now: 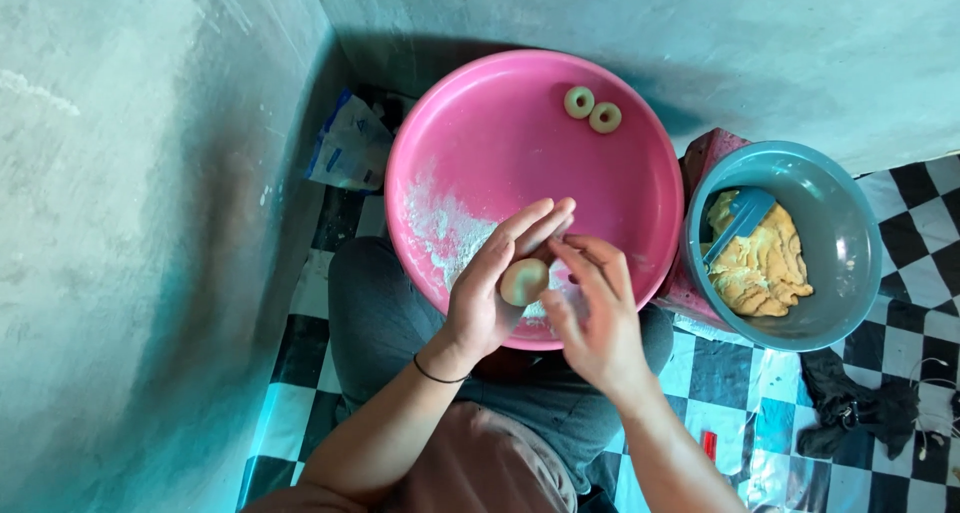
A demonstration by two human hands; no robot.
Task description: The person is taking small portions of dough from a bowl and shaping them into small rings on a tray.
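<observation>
Left hand: The left hand (487, 293) is open and flat, palm up. A small round dough ball (524, 281) sits on the palm. The fingers are stretched out straight, pointing up toward the pink basin. There is a thin black band (440, 375) around the wrist.

Right hand: The right hand (596, 318) is just beside the ball, with its fingers bent a little. The fingertips are at the ball, but it is hard to tell if they touch it. This hand is not clenched around anything.

Dough ball: It is pale tan and smooth. It is over the near edge of the pink basin, between the two hands.

Pink basin: The big round pink basin (640, 203) rests on the person's lap. White flour (440, 231) is spread on its left side.

Dough rings: Two small dough rings (592, 110) lie side by side at the far edge of the pink basin. They touch each other.

Grey bowl: A grey bowl (840, 243) sits to the right of the pink basin, just beside it. It has a lump of yellow dough (765, 268) inside. A blue scraper (740, 218) leans on the dough.

Floor: The floor (300, 343) has black and white squares. A dark cloth (850, 403) lies on it to the right. A white and blue bag (350, 145) sits in the corner by the wall.
</observation>
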